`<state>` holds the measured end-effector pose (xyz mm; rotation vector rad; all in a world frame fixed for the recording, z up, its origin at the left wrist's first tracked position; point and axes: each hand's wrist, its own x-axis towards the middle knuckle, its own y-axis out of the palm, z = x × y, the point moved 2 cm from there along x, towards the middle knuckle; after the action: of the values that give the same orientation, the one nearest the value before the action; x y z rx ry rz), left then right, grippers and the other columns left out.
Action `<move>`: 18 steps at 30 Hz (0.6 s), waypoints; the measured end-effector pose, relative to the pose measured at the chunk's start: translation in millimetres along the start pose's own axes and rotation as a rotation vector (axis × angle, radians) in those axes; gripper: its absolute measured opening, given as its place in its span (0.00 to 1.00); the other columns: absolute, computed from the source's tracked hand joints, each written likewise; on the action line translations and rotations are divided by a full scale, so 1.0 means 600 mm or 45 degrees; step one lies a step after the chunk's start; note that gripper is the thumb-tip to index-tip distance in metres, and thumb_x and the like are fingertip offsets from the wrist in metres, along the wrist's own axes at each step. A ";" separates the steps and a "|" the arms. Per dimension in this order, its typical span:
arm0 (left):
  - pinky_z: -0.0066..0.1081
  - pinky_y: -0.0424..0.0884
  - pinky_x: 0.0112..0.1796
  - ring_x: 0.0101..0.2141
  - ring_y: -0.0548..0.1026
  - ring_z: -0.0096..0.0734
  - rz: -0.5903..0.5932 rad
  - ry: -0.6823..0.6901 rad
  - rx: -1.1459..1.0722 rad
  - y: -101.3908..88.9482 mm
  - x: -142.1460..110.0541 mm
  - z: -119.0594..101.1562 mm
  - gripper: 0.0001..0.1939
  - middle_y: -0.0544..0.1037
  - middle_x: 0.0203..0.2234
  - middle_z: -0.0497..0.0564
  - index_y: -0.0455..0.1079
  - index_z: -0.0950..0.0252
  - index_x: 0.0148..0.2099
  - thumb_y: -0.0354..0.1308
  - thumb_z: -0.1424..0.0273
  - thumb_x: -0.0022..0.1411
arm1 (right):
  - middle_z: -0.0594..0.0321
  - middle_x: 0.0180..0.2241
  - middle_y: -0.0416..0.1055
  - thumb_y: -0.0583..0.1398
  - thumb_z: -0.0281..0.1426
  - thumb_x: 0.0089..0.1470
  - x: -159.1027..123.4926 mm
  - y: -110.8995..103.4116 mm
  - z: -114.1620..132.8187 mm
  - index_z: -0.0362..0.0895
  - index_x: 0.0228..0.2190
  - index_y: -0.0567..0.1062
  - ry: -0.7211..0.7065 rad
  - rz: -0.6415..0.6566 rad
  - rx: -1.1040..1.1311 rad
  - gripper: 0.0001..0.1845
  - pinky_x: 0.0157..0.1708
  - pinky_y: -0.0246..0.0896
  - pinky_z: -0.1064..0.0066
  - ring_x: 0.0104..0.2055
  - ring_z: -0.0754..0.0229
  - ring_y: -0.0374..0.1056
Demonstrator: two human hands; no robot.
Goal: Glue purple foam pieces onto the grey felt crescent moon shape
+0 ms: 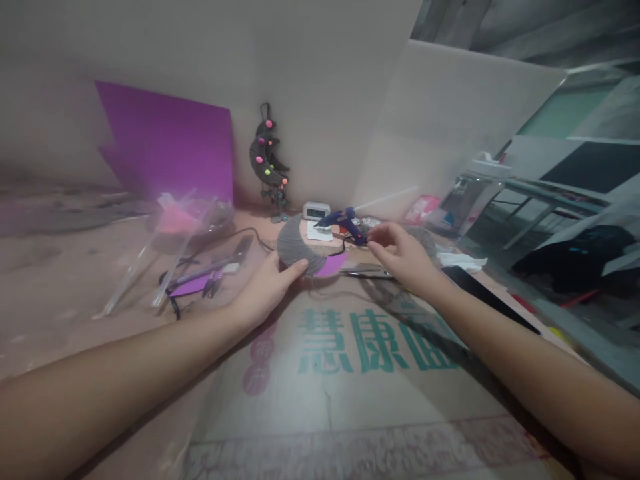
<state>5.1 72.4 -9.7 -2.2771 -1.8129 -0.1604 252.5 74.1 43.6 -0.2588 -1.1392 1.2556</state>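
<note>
My left hand (273, 283) grips a crescent moon shape (295, 245) wrapped in grey yarn, thumb on its front and fingers hidden behind. Its lower right tip is bare purple card (333, 265). A loose strand hangs below it. My right hand (393, 252) has its fingers bent together at the handle end of a blue hot glue gun (350, 223). The gun's nozzle points left over a small white paper (319, 231), and a clear glue stick (385, 198) sticks out of its back. Scissors (367, 271) lie under my right hand.
A finished-looking grey moon hanging with coloured pom-poms (269, 157) is against the wall, near a purple sheet (175, 143). A small digital clock (316, 211) stands behind. Glue sticks (173, 267) and purple scraps (190, 285) lie left. A printed cardboard sheet (320, 407) covers the front.
</note>
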 end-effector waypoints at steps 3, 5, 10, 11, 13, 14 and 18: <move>0.32 0.70 0.37 0.35 0.75 0.34 0.029 -0.028 -0.049 0.003 0.001 0.002 0.17 0.79 0.39 0.53 0.70 0.67 0.46 0.57 0.61 0.59 | 0.53 0.48 0.71 0.59 0.33 0.53 0.016 0.005 -0.044 0.43 0.48 0.69 0.145 0.029 0.071 0.20 0.49 0.63 0.59 0.48 0.53 0.69; 0.33 0.70 0.40 0.39 0.76 0.36 0.038 -0.007 -0.073 0.006 0.002 0.002 0.16 0.79 0.42 0.54 0.71 0.67 0.46 0.57 0.63 0.59 | 0.51 0.55 0.67 0.60 0.32 0.52 0.029 0.013 -0.069 0.44 0.53 0.66 0.185 0.084 0.074 0.26 0.54 0.59 0.56 0.54 0.51 0.66; 0.36 0.67 0.49 0.49 0.73 0.39 0.072 0.035 -0.130 0.009 0.002 -0.002 0.19 0.77 0.49 0.55 0.70 0.67 0.50 0.58 0.64 0.58 | 0.47 0.56 0.66 0.60 0.30 0.52 0.081 0.040 -0.107 0.37 0.55 0.66 0.344 0.198 0.140 0.28 0.55 0.60 0.60 0.54 0.51 0.66; 0.36 0.66 0.50 0.49 0.73 0.39 0.074 0.031 -0.124 0.009 0.002 -0.004 0.19 0.77 0.49 0.55 0.70 0.67 0.50 0.58 0.64 0.59 | 0.47 0.54 0.68 0.60 0.30 0.52 0.093 0.046 -0.110 0.36 0.54 0.67 0.354 0.214 0.148 0.27 0.53 0.62 0.61 0.53 0.51 0.68; 0.37 0.66 0.51 0.49 0.73 0.39 0.063 0.006 -0.094 0.008 0.002 -0.005 0.19 0.76 0.49 0.56 0.69 0.68 0.51 0.57 0.65 0.59 | 0.47 0.50 0.72 0.59 0.29 0.53 0.113 0.058 -0.112 0.36 0.53 0.68 0.356 0.225 0.151 0.25 0.49 0.65 0.62 0.49 0.53 0.71; 0.37 0.66 0.50 0.48 0.73 0.39 0.056 -0.008 -0.078 0.008 0.001 -0.005 0.19 0.76 0.49 0.56 0.69 0.68 0.51 0.57 0.65 0.59 | 0.48 0.48 0.73 0.59 0.29 0.53 0.120 0.064 -0.112 0.35 0.53 0.68 0.356 0.225 0.150 0.25 0.47 0.66 0.63 0.47 0.53 0.71; 0.35 0.68 0.46 0.45 0.74 0.39 0.061 -0.007 -0.053 0.009 0.001 -0.006 0.17 0.77 0.47 0.55 0.70 0.68 0.49 0.58 0.65 0.59 | 0.51 0.42 0.76 0.63 0.33 0.50 0.127 0.095 -0.103 0.37 0.47 0.72 0.320 0.215 0.131 0.22 0.40 0.68 0.67 0.40 0.55 0.73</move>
<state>10.8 70.9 -6.9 -2.3492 -1.7723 -0.1856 257.4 184.0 14.9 -0.4298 -0.8479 1.3826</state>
